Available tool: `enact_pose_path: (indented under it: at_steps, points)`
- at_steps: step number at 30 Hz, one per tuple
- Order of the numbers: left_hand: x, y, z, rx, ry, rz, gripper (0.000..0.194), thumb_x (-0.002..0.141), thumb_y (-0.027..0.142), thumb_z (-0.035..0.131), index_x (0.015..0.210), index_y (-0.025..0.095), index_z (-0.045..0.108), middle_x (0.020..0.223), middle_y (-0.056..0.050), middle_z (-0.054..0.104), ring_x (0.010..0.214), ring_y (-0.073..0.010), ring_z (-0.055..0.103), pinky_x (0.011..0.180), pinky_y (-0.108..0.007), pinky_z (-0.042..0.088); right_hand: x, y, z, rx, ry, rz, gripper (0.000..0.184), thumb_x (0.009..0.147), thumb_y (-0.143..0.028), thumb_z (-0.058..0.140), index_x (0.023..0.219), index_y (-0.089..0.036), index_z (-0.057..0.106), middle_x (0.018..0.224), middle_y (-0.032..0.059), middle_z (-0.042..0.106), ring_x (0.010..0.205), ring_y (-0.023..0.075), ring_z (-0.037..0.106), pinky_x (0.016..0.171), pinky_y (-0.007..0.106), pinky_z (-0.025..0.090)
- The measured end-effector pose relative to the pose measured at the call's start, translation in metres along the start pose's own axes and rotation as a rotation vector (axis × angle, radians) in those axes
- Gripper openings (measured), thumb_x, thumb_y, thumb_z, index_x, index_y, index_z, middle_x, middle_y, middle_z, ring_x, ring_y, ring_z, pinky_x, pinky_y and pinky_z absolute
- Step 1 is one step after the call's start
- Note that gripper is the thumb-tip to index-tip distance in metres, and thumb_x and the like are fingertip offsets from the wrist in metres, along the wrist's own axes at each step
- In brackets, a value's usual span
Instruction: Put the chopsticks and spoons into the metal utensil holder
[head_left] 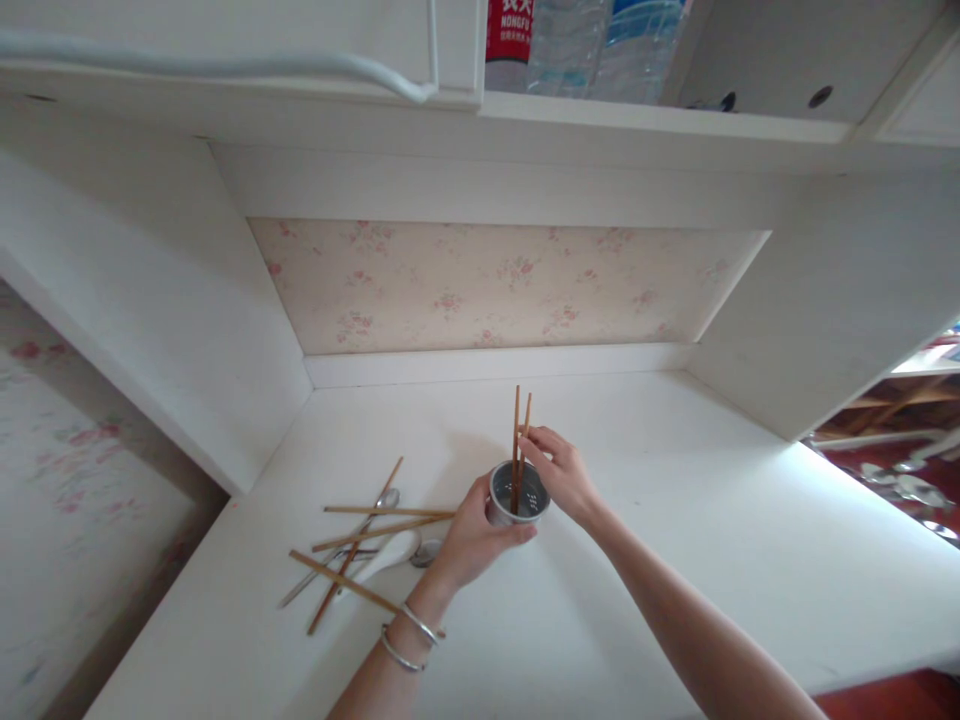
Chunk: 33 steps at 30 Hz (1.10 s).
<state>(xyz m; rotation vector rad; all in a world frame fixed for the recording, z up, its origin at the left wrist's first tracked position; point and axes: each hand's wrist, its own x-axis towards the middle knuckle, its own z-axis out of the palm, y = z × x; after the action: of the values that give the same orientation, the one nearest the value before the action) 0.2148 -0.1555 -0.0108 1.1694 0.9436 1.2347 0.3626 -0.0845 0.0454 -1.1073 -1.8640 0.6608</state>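
From where I watch, the cup (534,497) is in front of the person, over the desk (615,610); whether its base touches the surface I can't tell. The left hand (476,535) wraps around its left side, thumb along the near side, so that grip is closed on the cup; I'd say this steadies it and leaves the mouth open from above

Two chopsticks (516,425) stand nearly upright in the cup, lower ends inside, tops well above the rim. The right hand (561,470) comes in from the right of the cup, and its grip is narrow, fingertips pinching at least the right-hand stick above the rim. Holding that high seems to keep the fingers out of the cup and give control over the lean. Whether the other stick is pinched too, I can't tell

Left of the cup, loose sticks (390,511) lie crossed over a metal spoon (389,498), with a white spoon (397,548) among them. Nearer the cup, a dark spoon (425,553) lies beside the left wrist. They look casually heaped, the left arm partly hiding the near end. Behind and above the cup, bottles (641,45) stand in a cabinet
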Motion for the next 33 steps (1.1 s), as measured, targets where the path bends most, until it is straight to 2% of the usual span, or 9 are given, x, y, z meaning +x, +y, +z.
enact_pose_path:
  at_steps: [4, 7, 14, 21, 23, 26, 29, 33]
  points:
    - [0.000, -0.001, 0.000, -0.005, 0.006, 0.004, 0.074, 0.061, 0.022, 0.086, 0.127, 0.018, 0.051, 0.126, -0.011, 0.061, 0.113, -0.0253, 0.059, 0.099, -0.039, 0.044, -0.004, 0.007, 0.006, 0.083, 0.103, 0.089, 0.032, 0.089, -0.046, 0.054, 0.094, -0.019, 0.072, 0.092, 0.0062, 0.073, 0.085, 0.0207, 0.066, 0.080, 0.033, 0.050]
    - [-0.001, -0.002, -0.001, -0.006, 0.005, 0.011, 0.075, 0.061, 0.022, 0.086, 0.127, 0.018, 0.051, 0.126, -0.012, 0.061, 0.114, -0.0256, 0.058, 0.100, -0.039, 0.044, -0.003, 0.007, 0.007, 0.088, 0.108, 0.112, 0.032, 0.088, -0.047, 0.055, 0.092, -0.021, 0.074, 0.092, 0.0054, 0.074, 0.084, 0.0211, 0.067, 0.081, 0.034, 0.050]
    - [-0.001, 0.000, -0.001, 0.000, 0.013, -0.003, 0.074, 0.060, 0.024, 0.086, 0.125, 0.018, 0.051, 0.125, -0.012, 0.061, 0.114, -0.0261, 0.058, 0.098, -0.039, 0.045, -0.001, -0.001, 0.007, 0.027, 0.073, 0.025, 0.032, 0.092, -0.044, 0.051, 0.085, -0.023, 0.074, 0.083, 0.0029, 0.071, 0.080, 0.0192, 0.065, 0.076, 0.031, 0.048]
    - [-0.002, 0.006, 0.001, -0.012, 0.002, -0.021, 0.074, 0.060, 0.021, 0.086, 0.124, 0.017, 0.050, 0.125, -0.012, 0.061, 0.113, -0.0260, 0.059, 0.098, -0.039, 0.045, -0.002, 0.000, 0.008, 0.064, 0.079, 0.057, 0.032, 0.092, -0.045, 0.052, 0.086, -0.022, 0.074, 0.082, 0.0028, 0.070, 0.080, 0.0195, 0.064, 0.076, 0.030, 0.047]
    - [-0.002, 0.006, 0.000, -0.009, -0.001, -0.025, 0.074, 0.060, 0.020, 0.086, 0.125, 0.018, 0.050, 0.126, -0.012, 0.061, 0.114, -0.0260, 0.058, 0.098, -0.039, 0.045, -0.003, 0.001, 0.007, 0.105, 0.071, 0.073, 0.033, 0.091, -0.047, 0.053, 0.090, -0.022, 0.074, 0.086, 0.0036, 0.071, 0.084, 0.0203, 0.065, 0.078, 0.031, 0.048]
    - [-0.001, 0.004, -0.001, 0.000, -0.007, -0.023, 0.075, 0.061, 0.020, 0.086, 0.127, 0.019, 0.050, 0.127, -0.012, 0.061, 0.114, -0.0261, 0.059, 0.098, -0.040, 0.045, -0.008, 0.010, 0.006, 0.259, 0.061, 0.158, 0.038, 0.089, -0.051, 0.055, 0.108, -0.022, 0.071, 0.099, 0.0057, 0.071, 0.092, 0.0220, 0.065, 0.083, 0.034, 0.049]
    - [0.000, 0.003, -0.001, -0.014, -0.032, -0.005, 0.076, 0.061, 0.022, 0.086, 0.128, 0.021, 0.051, 0.129, -0.011, 0.060, 0.116, -0.0267, 0.057, 0.100, -0.041, 0.043, -0.023, 0.026, 0.009, 0.451, 0.035, 0.229, 0.047, 0.090, -0.053, 0.051, 0.125, -0.023, 0.061, 0.111, 0.0068, 0.069, 0.102, 0.0234, 0.063, 0.090, 0.039, 0.050]
    - [-0.001, 0.006, 0.001, -0.039, -0.065, 0.013, 0.074, 0.062, 0.024, 0.086, 0.128, 0.021, 0.053, 0.132, -0.011, 0.059, 0.120, -0.0284, 0.055, 0.103, -0.042, 0.041, -0.050, 0.041, 0.019, 0.638, -0.050, 0.208, 0.060, 0.086, -0.059, 0.055, 0.138, -0.030, 0.045, 0.132, 0.0073, 0.059, 0.123, 0.0273, 0.054, 0.102, 0.045, 0.044]
